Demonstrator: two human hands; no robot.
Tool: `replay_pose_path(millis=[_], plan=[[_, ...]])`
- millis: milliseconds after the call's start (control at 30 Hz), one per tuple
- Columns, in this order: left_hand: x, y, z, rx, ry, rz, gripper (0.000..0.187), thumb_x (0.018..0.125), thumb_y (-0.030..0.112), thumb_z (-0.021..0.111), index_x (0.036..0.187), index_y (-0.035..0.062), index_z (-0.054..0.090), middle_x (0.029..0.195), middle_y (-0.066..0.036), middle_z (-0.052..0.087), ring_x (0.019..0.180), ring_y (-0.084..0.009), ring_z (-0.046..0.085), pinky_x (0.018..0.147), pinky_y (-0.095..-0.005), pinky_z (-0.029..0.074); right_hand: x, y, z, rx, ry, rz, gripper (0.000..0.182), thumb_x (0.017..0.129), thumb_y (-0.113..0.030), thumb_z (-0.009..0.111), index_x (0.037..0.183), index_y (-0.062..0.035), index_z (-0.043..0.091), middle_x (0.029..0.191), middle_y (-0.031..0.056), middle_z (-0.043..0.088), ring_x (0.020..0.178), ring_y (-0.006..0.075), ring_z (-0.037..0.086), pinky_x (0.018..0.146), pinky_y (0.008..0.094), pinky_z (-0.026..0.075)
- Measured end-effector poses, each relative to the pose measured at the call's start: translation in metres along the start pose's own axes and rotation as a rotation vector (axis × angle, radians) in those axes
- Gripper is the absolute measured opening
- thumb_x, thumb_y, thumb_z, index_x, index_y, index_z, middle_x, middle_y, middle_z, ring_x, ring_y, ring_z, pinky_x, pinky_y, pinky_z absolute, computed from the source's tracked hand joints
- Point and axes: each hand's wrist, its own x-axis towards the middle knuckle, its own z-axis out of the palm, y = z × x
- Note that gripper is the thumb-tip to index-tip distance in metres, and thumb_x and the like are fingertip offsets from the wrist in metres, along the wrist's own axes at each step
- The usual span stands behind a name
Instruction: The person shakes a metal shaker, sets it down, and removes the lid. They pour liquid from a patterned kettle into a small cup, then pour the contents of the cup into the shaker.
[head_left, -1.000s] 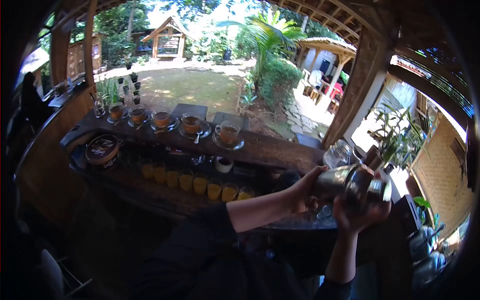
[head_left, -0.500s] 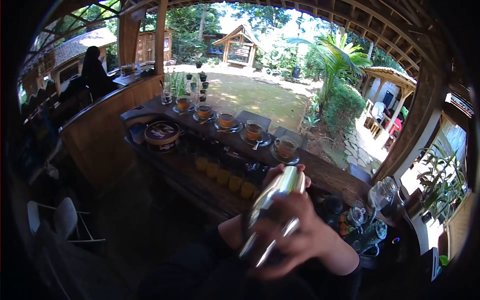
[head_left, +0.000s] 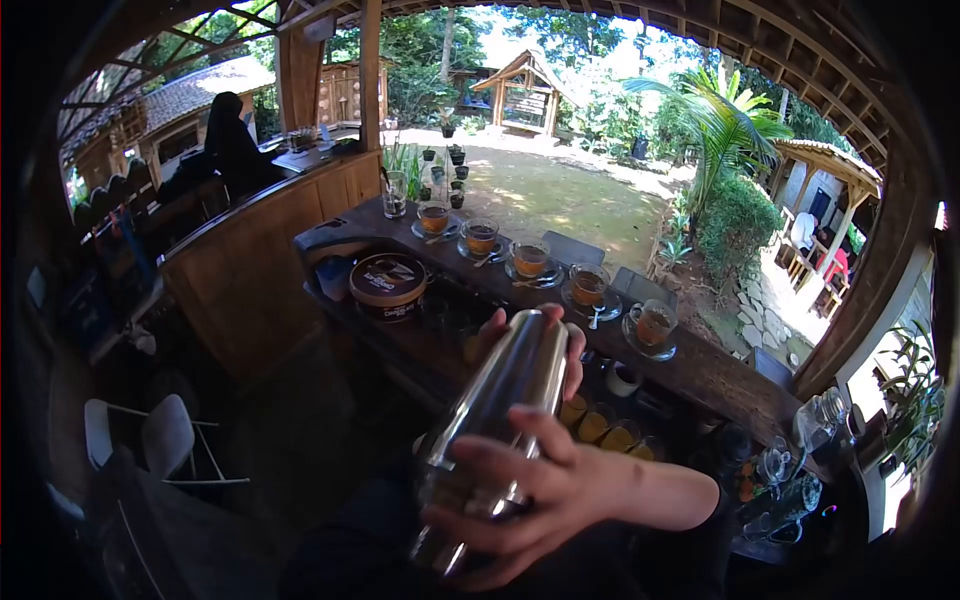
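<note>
A shiny metal cocktail shaker (head_left: 505,385) is tilted in front of me, its far end raised toward the counter. My right hand (head_left: 525,490) is wrapped around the near end, with the fingers spread over the metal and slightly blurred. At the far end, fingertips of my left hand (head_left: 572,362) curl around the side; the shaker hides the palm. Just beyond stands a row of glass cups of amber drink, among them a cup (head_left: 655,325) on a saucer. Below the counter top, several glasses of yellow drink (head_left: 592,428) are partly covered by my right arm.
A round brown chocolate tub (head_left: 388,285) sits at the counter's left part. Glass jars (head_left: 822,415) and pitchers stand at the right. A white folding chair (head_left: 168,438) is at lower left. Another person (head_left: 232,150) in dark clothing is behind the wooden counter at far left.
The shaker has swung left and now shows more of its length, with both hands still on it. My view has turned left, so the cups appear farther right.
</note>
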Motion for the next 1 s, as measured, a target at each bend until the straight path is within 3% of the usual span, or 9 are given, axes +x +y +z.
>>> replay_pose_path(millis=[67, 167, 367, 533, 567, 667, 767, 867, 1000], plan=[[-0.025, 0.021, -0.002, -0.122, 0.580, 0.005, 0.050, 0.087, 0.053, 0.042, 0.125, 0.0198, 0.044, 0.117, -0.015, 0.042, 0.098, -0.0342, 0.051, 0.074, -0.0430, 0.052, -0.012, 0.038, 0.014, 0.206, 0.036, 0.135, 0.048, 0.065, -0.027, 0.071, 0.102, -0.0458, 0.046, 0.124, 0.0018, 0.045, 0.109, 0.0355, 0.045, 0.085, 0.0507, 0.040], [-0.064, 0.016, -0.042, -0.054, 0.739, 0.139, 0.036, 0.086, 0.042, 0.050, 0.117, 0.0218, 0.050, 0.123, -0.008, 0.046, 0.113, -0.0181, 0.048, 0.077, -0.0381, 0.053, -0.046, 0.084, 0.058, 0.509, 0.332, 0.812, 0.052, 0.052, -0.016, 0.080, 0.098, -0.0110, 0.058, 0.124, 0.0163, 0.042, 0.114, 0.0361, 0.043, 0.089, 0.0456, 0.040], [-0.046, 0.081, 0.004, 0.016, 0.098, 0.018, 0.056, 0.088, 0.052, 0.040, 0.131, 0.0172, 0.038, 0.110, -0.017, 0.044, 0.096, -0.0391, 0.052, 0.079, -0.0536, 0.047, 0.027, 0.039, 0.061, 0.111, 0.033, -0.072, 0.055, 0.064, -0.028, 0.071, 0.110, -0.0447, 0.047, 0.125, 0.0029, 0.045, 0.113, 0.0397, 0.042, 0.090, 0.0580, 0.034], [-0.043, 0.047, -0.046, -0.398, 0.113, 0.268, 0.039, 0.089, 0.038, 0.045, 0.117, 0.0117, 0.049, 0.106, -0.006, 0.054, 0.099, -0.0170, 0.054, 0.083, -0.0324, 0.048, -0.039, 0.109, 0.109, 0.424, 0.206, 0.608, 0.049, 0.061, -0.020, 0.076, 0.105, -0.0269, 0.055, 0.124, 0.0153, 0.043, 0.114, 0.0424, 0.040, 0.089, 0.0540, 0.038], [-0.079, 0.073, -0.067, 0.298, 0.810, 0.295, 0.037, 0.089, 0.037, 0.046, 0.116, 0.0111, 0.049, 0.105, -0.005, 0.055, 0.099, -0.0160, 0.055, 0.083, -0.0320, 0.048, -0.048, 0.109, 0.123, 0.483, 0.341, 0.820, 0.047, 0.061, -0.022, 0.079, 0.101, -0.0229, 0.056, 0.124, 0.0170, 0.043, 0.114, 0.0421, 0.039, 0.089, 0.0555, 0.037], [-0.082, 0.088, -0.074, -0.359, 0.405, 0.157, 0.050, 0.089, 0.045, 0.042, 0.126, 0.0115, 0.041, 0.107, -0.012, 0.049, 0.095, -0.0277, 0.057, 0.078, -0.0404, 0.051, -0.021, 0.084, 0.107, 0.211, -0.015, 0.350, 0.055, 0.065, -0.019, 0.069, 0.111, -0.0391, 0.048, 0.129, 0.0082, 0.039, 0.116, 0.0418, 0.038, 0.089, 0.0548, 0.038], [-0.058, 0.113, -0.033, 0.084, 0.138, -0.023, 0.059, 0.087, 0.052, 0.040, 0.131, 0.0135, 0.037, 0.111, -0.018, 0.046, 0.090, -0.0335, 0.057, 0.076, -0.0441, 0.051, 0.006, 0.060, 0.099, 0.062, -0.005, 0.017, 0.059, 0.066, -0.020, 0.065, 0.112, -0.0489, 0.042, 0.129, 0.0039, 0.040, 0.118, 0.0414, 0.037, 0.086, 0.0559, 0.039], [-0.049, 0.104, -0.006, -0.129, 0.825, 0.093, 0.050, 0.088, 0.047, 0.042, 0.123, 0.0108, 0.044, 0.103, -0.012, 0.056, 0.088, -0.0250, 0.059, 0.080, -0.0377, 0.049, -0.022, 0.094, 0.104, 0.208, 0.026, 0.295, 0.059, 0.060, -0.018, 0.073, 0.110, -0.0375, 0.048, 0.127, 0.0083, 0.041, 0.116, 0.0402, 0.040, 0.086, 0.0533, 0.040], [-0.095, 0.075, -0.081, 0.099, 1.039, 0.261, 0.036, 0.092, 0.038, 0.036, 0.112, 0.0123, 0.051, 0.105, -0.004, 0.057, 0.095, -0.0177, 0.057, 0.077, -0.0342, 0.051, -0.056, 0.118, 0.130, 0.493, 0.245, 0.851, 0.058, 0.061, -0.015, 0.080, 0.109, -0.0182, 0.047, 0.125, 0.0192, 0.039, 0.116, 0.0399, 0.040, 0.093, 0.0498, 0.036]])
